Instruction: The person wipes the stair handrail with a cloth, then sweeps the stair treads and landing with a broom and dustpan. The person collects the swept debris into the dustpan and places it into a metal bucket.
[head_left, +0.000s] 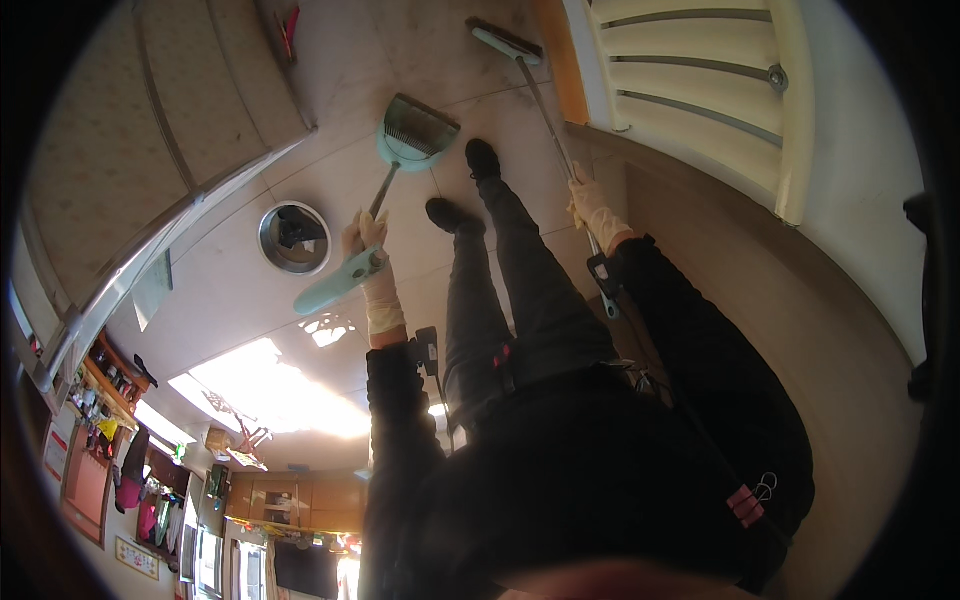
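Pale gloves cover both of my hands. My left hand (364, 234) grips the grey handle of a long-handled dustpan (409, 154), whose light green pan with comb teeth rests on the tiles ahead of my feet. The wide green upper end of that handle (337, 285) juts out past my wrist. In my right hand (595, 206) is the metal stick of a broom (551, 124). The dark-bristled green broom head (506, 41) lies on the floor farther off, near a wooden door frame or skirting (562, 60).
A round metal bin (295, 238) with a dark liner stands left of the dustpan. Along the left runs a metal-edged counter or cabinet (176, 195). A cream radiator (697, 75) hangs on the right wall. Something pink and red (289, 31) lies ahead; another person (131, 472) is far behind.
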